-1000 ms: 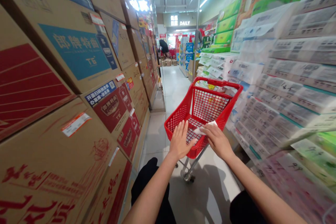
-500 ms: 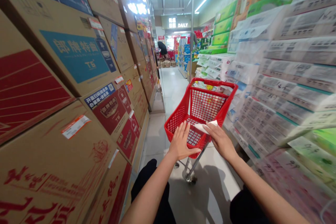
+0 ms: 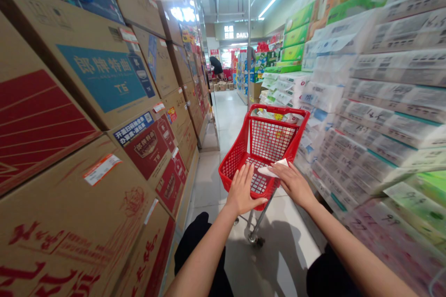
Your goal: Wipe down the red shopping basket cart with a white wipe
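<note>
A red plastic shopping cart (image 3: 273, 138) with lattice walls stands in front of me on metal legs and casters. My left hand (image 3: 242, 192) is open, fingers spread and thumb out to the right, over the cart's near rim; whether it touches the rim I cannot tell. To its right, my right hand (image 3: 291, 181) holds a folded white tissue (image 3: 266, 171) under its fingers, above the cart's right near side. The tissue could also be a thin cloth; its far part sticks out past the fingertips. Through the lattice, the cart's floor shows pale.
Stacked cardboard cartons (image 3: 139, 185) wall the left side. Plastic-wrapped white packs (image 3: 379, 97) are piled along the right. Between them runs a pale tiled floor (image 3: 226, 106), with a thin metal post (image 3: 249, 32) beyond the cart. A person (image 3: 216, 66) in dark clothes bends far ahead.
The cart's far rim has swung slightly left in view. Both hands stay near the same place over the cart, the right still with the tissue.
</note>
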`<state>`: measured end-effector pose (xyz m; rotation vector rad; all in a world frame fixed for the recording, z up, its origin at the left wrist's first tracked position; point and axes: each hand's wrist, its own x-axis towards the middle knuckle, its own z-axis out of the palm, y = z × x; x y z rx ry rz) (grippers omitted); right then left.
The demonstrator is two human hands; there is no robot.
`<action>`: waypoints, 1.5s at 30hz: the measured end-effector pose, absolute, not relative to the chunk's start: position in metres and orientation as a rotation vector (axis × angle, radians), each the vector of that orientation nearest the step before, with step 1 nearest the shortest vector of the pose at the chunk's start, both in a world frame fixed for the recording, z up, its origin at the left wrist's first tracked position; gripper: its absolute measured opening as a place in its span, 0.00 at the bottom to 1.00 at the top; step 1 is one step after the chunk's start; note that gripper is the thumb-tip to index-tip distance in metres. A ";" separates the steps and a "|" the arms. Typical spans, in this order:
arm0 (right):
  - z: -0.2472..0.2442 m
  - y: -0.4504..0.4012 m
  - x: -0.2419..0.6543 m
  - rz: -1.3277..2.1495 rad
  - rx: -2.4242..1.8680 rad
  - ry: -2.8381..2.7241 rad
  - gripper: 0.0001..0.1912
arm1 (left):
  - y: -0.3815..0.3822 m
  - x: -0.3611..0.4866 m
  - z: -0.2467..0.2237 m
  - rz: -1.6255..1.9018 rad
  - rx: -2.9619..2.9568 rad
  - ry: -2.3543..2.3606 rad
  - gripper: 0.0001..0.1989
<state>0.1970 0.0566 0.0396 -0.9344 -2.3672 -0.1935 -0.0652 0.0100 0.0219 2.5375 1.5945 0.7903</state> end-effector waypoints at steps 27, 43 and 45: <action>0.035 -0.009 0.148 -0.119 -0.864 -2.431 0.24 | 0.000 -0.063 0.020 0.781 2.601 1.526 0.60; 0.022 0.008 0.176 -0.187 -0.947 -2.352 0.31 | -0.006 -0.070 0.026 0.763 2.586 1.579 0.60; 0.021 -0.014 0.167 -0.187 -0.850 -2.426 0.32 | -0.006 -0.071 0.025 0.770 2.596 1.569 0.58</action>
